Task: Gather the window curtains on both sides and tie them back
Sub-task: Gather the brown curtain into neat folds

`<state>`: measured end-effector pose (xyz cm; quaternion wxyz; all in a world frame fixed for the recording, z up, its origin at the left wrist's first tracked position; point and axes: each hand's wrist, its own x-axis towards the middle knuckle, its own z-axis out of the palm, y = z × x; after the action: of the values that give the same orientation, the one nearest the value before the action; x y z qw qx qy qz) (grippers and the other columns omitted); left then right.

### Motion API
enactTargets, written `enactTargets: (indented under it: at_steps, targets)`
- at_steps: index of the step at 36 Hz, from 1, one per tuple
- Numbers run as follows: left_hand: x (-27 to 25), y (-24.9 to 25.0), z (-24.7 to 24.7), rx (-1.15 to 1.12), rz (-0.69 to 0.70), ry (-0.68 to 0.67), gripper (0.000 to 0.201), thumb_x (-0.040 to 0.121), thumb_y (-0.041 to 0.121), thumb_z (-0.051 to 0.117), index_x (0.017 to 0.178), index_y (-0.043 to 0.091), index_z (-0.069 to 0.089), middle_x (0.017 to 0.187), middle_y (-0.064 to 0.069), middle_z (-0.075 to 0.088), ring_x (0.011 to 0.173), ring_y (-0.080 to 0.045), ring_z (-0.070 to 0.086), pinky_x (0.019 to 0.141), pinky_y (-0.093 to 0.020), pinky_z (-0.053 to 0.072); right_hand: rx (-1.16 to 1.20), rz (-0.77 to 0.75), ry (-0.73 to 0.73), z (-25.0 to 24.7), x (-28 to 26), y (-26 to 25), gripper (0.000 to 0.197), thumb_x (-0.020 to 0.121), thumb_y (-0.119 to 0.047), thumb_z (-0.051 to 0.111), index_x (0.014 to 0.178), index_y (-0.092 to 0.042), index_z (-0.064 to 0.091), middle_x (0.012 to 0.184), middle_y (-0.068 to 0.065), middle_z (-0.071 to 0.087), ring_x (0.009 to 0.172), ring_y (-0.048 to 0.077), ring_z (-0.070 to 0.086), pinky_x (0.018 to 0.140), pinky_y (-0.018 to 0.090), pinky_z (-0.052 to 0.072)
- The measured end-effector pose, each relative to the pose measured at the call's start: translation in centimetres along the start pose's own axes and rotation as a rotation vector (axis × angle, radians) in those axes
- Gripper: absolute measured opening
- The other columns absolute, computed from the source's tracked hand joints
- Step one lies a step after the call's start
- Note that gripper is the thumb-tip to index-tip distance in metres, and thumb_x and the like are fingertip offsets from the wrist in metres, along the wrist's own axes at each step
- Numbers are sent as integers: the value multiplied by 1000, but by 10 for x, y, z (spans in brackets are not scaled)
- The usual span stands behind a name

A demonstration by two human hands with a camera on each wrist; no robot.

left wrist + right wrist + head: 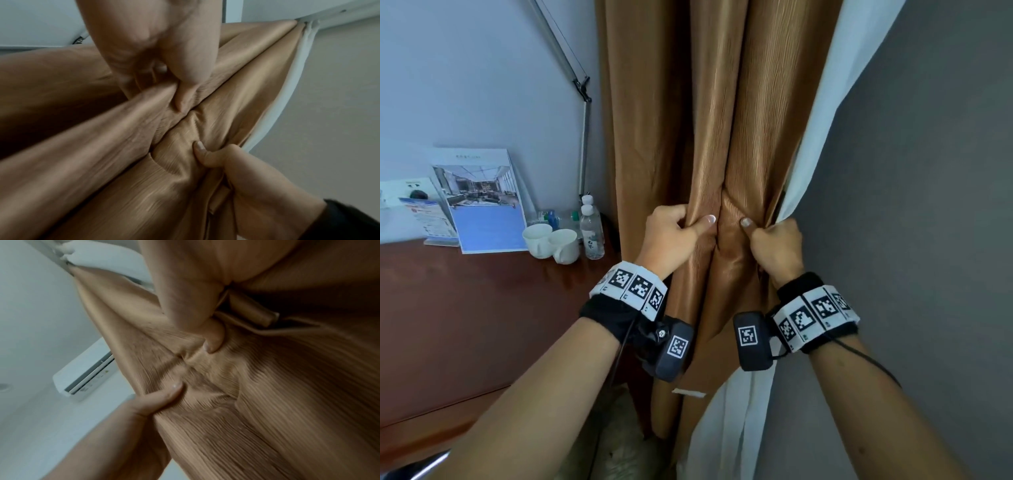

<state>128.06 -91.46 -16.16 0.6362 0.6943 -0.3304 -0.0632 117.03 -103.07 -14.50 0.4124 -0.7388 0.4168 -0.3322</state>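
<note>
A golden-brown ribbed curtain (688,120) hangs in front of me, bunched into a narrow waist at hand height. My left hand (681,228) grips the bunch from the left, thumb pressed across the folds. My right hand (770,236) grips it from the right, thumb dug into the cloth. The two thumbs sit a little apart. A narrow strip of the same fabric (252,313) shows under the right hand (185,296); how it is held is unclear. In the left wrist view, the left hand (164,65) and right hand (246,178) clutch the curtain (102,162). A white sheer curtain (825,120) hangs along the right edge.
A reddish wooden desk (465,308) stands at the left with two white cups (551,241), water bottles (591,229) and a propped brochure (482,202). A metal lamp arm (582,89) rises beside the curtain. A grey wall (928,205) lies to the right.
</note>
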Motion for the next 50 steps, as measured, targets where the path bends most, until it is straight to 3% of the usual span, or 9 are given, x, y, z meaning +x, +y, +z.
enactTargets:
  at_steps: [3, 10, 17, 24, 29, 39, 44, 47, 50]
  targets:
    - [2, -6, -1, 12, 8, 53, 11, 87, 23, 69, 76, 25, 69, 73, -1, 71, 73, -23, 69, 74, -39, 57, 22, 6, -55, -4, -2, -3, 38, 83, -27, 72, 58, -4, 55, 58, 4, 57, 65, 20, 62, 72, 29, 51]
    - [8, -4, -4, 75, -5, 138, 21, 88, 15, 64, 70, 5, 64, 64, -1, 63, 63, -14, 60, 65, -28, 49, 148, -54, -270, -11, -18, -6, 44, 83, -23, 74, 115, 4, 60, 103, 6, 68, 77, 7, 60, 80, 24, 48]
    - [0, 5, 4, -41, -35, -67, 14, 88, 7, 61, 89, -6, 68, 91, -20, 71, 89, -30, 68, 83, -41, 56, 166, -93, -307, -6, -24, -8, 30, 84, -21, 71, 109, -8, 64, 106, 4, 70, 97, 16, 67, 93, 37, 53]
    - [-12, -2, 11, 138, 54, 48, 25, 91, 22, 61, 84, -2, 66, 79, -18, 70, 73, -29, 66, 67, -34, 52, -39, -31, -8, 0, -3, 1, 36, 86, -32, 66, 68, -2, 56, 71, 11, 62, 80, 32, 66, 81, 38, 55]
    - [-24, 6, 19, 231, 119, -58, 42, 91, 11, 57, 56, 11, 35, 48, 2, 39, 48, -16, 37, 53, -29, 30, -156, -86, 24, 11, -1, 1, 31, 86, -27, 59, 86, 4, 60, 85, 19, 68, 89, 34, 64, 78, 29, 50]
    - [-31, -5, 19, -132, -53, -402, 41, 74, -17, 45, 107, 2, 60, 107, -35, 62, 96, -28, 65, 84, -39, 51, 201, -71, -327, 13, -11, -8, 62, 89, -57, 52, 134, -15, 51, 126, -5, 58, 118, 12, 53, 107, 32, 40]
    - [-22, -7, 21, -71, -57, -451, 49, 73, -18, 41, 114, -3, 63, 75, -1, 68, 72, -5, 63, 77, -23, 47, 51, -120, -225, 26, 5, 1, 51, 71, -62, 68, 71, -16, 45, 67, -5, 53, 70, 14, 55, 68, 27, 42]
    - [-12, -9, 17, -21, -38, -476, 56, 79, -21, 40, 126, 3, 61, 137, -6, 56, 132, -10, 45, 113, -25, 30, -26, -102, -51, 21, 13, 0, 43, 86, -35, 65, 56, -14, 43, 55, -2, 49, 66, 22, 57, 66, 27, 40]
    - [6, -16, 6, 31, -57, -333, 44, 84, -11, 50, 108, 20, 72, 127, -1, 64, 125, -12, 54, 110, -32, 40, -36, -88, -37, 17, 19, 0, 50, 86, -30, 67, 47, -13, 40, 49, 0, 48, 59, 23, 56, 64, 27, 41]
